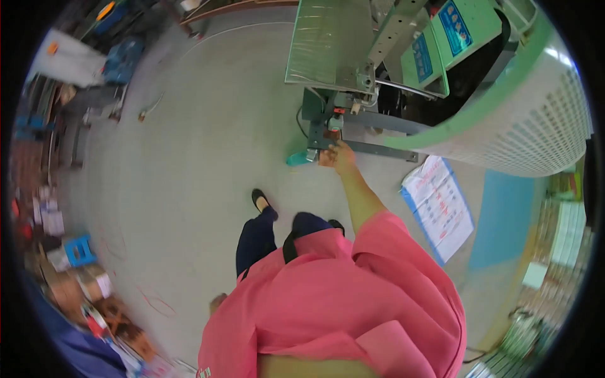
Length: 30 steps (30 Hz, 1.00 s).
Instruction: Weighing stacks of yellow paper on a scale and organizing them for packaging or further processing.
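Observation:
My right hand (pixel 342 157) reaches forward to the low front corner of a grey-green metal machine (pixel 318 131). Its fingers are bent in beside a small brown piece (pixel 326 158); whether they grip it or something else is too small to make out. Just beyond the fingers sits a small fitting with a red top (pixel 337 120) on the machine frame. A teal object (pixel 297 159) lies on the floor left of the machine's foot. My left hand (pixel 218 303) hangs low at my left side, mostly hidden by the pink sleeve, so its fingers do not show.
A clear panel (pixel 328 47) juts out above the machine corner. To the right bulges a large perforated white guard with a green rim (pixel 529 132). A printed white sheet with blue edges (pixel 438 205) lies on the floor. Cartons (pixel 79 283) and a blue stool (pixel 80 251) stand left.

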Tool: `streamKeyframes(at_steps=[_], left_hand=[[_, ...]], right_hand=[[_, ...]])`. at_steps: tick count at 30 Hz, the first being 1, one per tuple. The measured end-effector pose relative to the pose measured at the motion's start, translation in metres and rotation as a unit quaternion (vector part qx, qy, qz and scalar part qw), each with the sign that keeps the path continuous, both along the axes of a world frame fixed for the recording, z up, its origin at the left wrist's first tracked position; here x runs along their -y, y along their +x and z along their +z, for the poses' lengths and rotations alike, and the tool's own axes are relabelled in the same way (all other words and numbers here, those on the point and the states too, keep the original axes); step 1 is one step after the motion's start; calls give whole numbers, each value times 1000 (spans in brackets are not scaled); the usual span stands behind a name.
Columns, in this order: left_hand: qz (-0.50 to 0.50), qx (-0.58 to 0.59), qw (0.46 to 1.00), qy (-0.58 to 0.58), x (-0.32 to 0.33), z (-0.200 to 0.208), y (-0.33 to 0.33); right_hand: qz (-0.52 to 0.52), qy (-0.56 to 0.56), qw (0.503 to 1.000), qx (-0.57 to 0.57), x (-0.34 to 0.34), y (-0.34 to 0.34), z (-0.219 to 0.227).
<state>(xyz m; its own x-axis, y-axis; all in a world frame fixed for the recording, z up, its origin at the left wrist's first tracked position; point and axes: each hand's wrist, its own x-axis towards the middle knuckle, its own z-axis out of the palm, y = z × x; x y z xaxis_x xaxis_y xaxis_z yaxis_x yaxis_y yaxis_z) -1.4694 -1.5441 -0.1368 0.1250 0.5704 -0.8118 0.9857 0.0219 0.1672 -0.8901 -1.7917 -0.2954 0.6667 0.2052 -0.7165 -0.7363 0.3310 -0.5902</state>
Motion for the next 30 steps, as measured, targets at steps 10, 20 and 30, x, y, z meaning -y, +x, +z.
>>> streamKeyframes(at_steps=[10, 20, 30], left_hand=[[-183, 307, 928, -105, -134, 79, 336], [-108, 219, 953, -177, -217, 31, 446], [-99, 231, 947, -201, -288, 37, 520]], right_hand=[[-178, 65, 982, 13, -22, 43, -162], [-398, 39, 916, -27, -29, 51, -191], [-555, 95, 826, 0, -126, 115, -129]])
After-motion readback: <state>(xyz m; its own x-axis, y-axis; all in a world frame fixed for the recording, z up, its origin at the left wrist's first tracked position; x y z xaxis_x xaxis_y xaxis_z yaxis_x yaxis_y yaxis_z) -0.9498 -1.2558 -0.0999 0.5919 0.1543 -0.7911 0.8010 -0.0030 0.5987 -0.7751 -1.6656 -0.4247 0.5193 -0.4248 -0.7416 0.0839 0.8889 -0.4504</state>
